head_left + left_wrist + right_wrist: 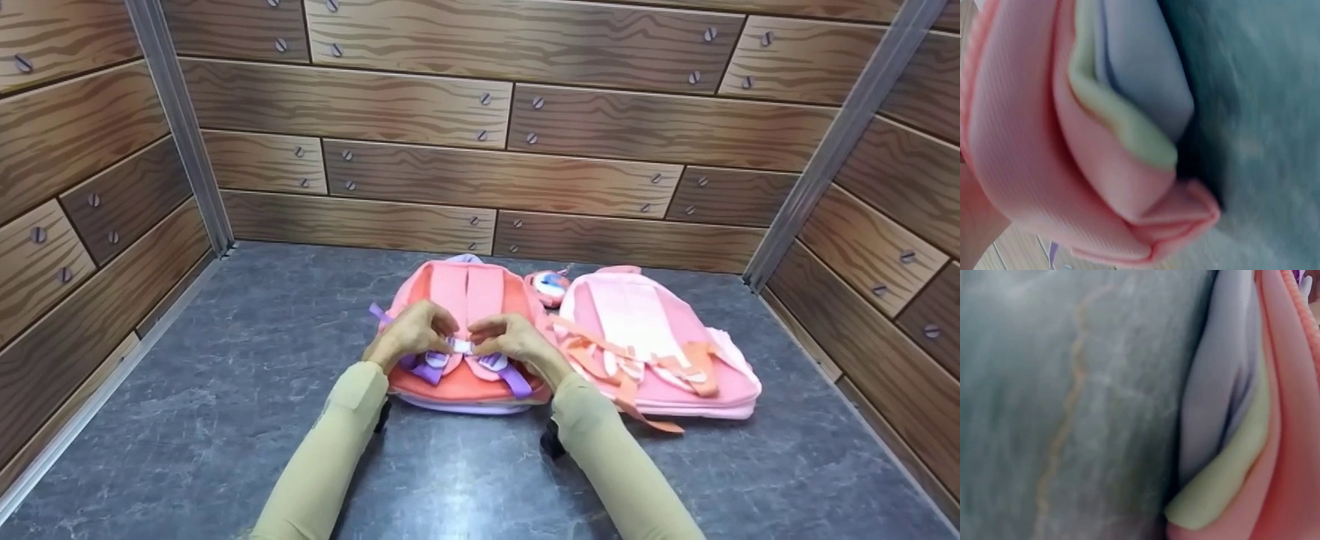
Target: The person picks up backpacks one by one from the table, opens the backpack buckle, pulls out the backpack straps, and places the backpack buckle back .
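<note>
A coral backpack (pixel 469 289) lies on the table with its shoulder straps facing up. Over its middle, my left hand (pixel 409 330) and right hand (pixel 519 343) face each other, pinching a white buckle (pixel 461 346) from either side. Purple webbing (pixel 517 382) trails from the strap ends below my fingers. Whether the buckle's halves are joined is too small to tell. In the left wrist view, the bag's folded edge (pixel 1123 191) fills the left side, with part of that hand at the lower left. The right wrist view catches the lilac bottom fabric (pixel 1213 394); most of that hand is out of frame.
A pink backpack (pixel 630 307) with orange straps lies right beside the coral one. Between their tops sits a small round pouch (pixel 551 286). Wood-patterned walls (pixel 420 169) enclose the dark grey table (pixel 225 420) at the back and sides.
</note>
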A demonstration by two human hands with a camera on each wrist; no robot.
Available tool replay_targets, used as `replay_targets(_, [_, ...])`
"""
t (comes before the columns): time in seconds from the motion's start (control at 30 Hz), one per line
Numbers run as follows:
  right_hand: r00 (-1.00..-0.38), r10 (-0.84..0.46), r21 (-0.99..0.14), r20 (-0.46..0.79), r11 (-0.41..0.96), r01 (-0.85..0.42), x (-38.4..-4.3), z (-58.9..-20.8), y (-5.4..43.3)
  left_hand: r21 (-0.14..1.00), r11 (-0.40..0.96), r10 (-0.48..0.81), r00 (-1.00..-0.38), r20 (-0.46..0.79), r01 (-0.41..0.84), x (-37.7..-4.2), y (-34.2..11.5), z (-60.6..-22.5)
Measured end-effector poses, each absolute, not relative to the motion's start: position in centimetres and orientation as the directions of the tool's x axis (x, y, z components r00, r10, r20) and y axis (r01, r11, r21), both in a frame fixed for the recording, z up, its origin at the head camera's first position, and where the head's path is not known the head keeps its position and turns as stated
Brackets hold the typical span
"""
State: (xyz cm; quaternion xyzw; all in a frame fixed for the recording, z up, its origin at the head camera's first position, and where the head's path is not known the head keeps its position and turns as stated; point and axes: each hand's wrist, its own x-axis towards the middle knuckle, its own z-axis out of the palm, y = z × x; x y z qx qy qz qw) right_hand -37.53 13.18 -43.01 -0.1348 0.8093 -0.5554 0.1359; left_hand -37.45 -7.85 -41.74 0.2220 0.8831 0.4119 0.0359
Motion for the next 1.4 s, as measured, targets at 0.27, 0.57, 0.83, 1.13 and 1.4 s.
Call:
replay_targets(0.27, [-0.928, -0.367, -0.906, -0.057, 0.409, -0.106, -37.9, -43.1, 12.7, 0.683, 0.563, 0.525, -0.840, 0.139, 0.465, -38.3, -8.3, -41.7])
replay_targets(0.57, [-0.919, -0.394, -0.843, -0.005, 0.496, -0.208, -37.6, -42.6, 12.4, 0.713, 0.488, 0.543, -0.815, 0.203, 0.503, -38.5, -8.7, -42.2])
replay_targets(0.83, [-0.915, -0.396, -0.816, 0.075, 0.503, -0.285, -37.6, -42.8, 12.0, 0.759, 0.444, 0.521, -0.826, 0.214, 0.477, -38.6, -9.1, -42.2])
replay_targets(1.13, [-0.895, -0.420, -0.802, 0.152, 0.477, -0.360, -37.6, -42.6, 12.3, 0.782, 0.418, 0.474, -0.846, 0.246, 0.462, -38.3, -9.4, -41.6])
replay_targets(1.4, [-0.888, -0.427, -0.837, 0.169, 0.413, -0.358, -37.7, -42.5, 12.6, 0.761, 0.425, 0.463, -0.840, 0.283, 0.490, -38.3, -9.1, -41.0])
